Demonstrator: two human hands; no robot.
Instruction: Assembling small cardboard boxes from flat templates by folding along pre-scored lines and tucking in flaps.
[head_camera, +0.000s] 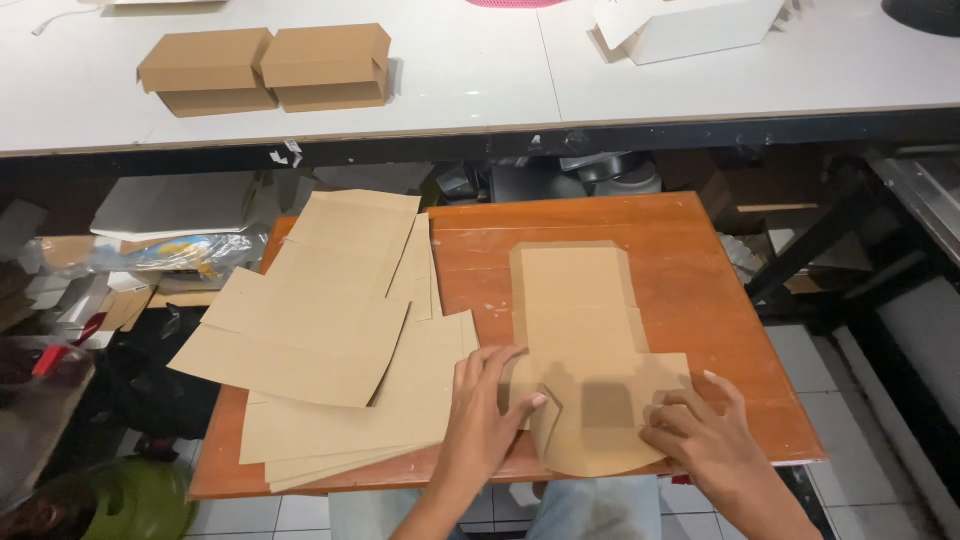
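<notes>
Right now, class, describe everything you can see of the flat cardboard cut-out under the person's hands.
The cardboard cut-out is a plain brown die-cut sheet, unfolded, lying flat on the orange-brown wooden board. It has a long rectangular panel pointing away from the person and wider flaps with rounded edges at the near end, which slightly overhang the board's edge. The left hand presses a near flap; the right hand rests on the right flap.

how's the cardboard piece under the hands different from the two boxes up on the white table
The cardboard blank lies flat and unfolded on the wooden board; the two brown boxes are fully folded, closed and standing as solid shapes. The blank is pressed by the left hand and right hand; the boxes sit untouched, side by side. The blank is near the person, the boxes far across the white table. Both are plain brown cardboard.
</notes>
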